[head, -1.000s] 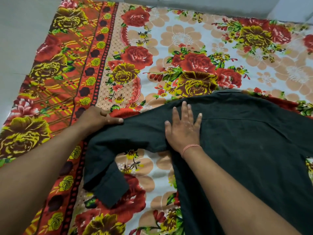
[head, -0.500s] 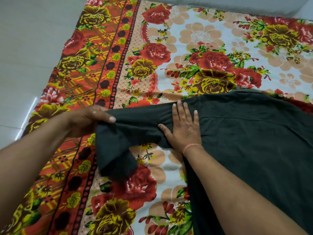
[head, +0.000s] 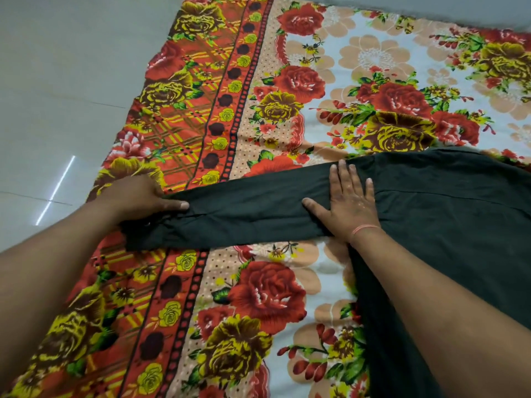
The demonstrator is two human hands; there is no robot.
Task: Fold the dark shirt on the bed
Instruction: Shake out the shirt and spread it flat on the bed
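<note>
The dark shirt [head: 448, 225] lies flat on the right half of the bed, its body running off the right and bottom edges of view. One long sleeve [head: 244, 214] stretches straight out to the left across the sheet. My left hand [head: 140, 196] grips the sleeve near its cuff end, thumb on top of the cloth. My right hand [head: 349, 202] lies flat with spread fingers on the shoulder where the sleeve joins the body; a thin pink thread circles that wrist.
The bed is covered with a floral sheet [head: 359, 76] with red and yellow roses and an orange patterned border [head: 195, 90] on the left. Pale glossy floor tiles [head: 57, 81] lie beyond the sheet's left edge.
The sleeve hung bent and doubled back toward me; my left hand has pulled it out straight to the left. My right hand has stayed pressed on the shoulder. The view shifted left.
</note>
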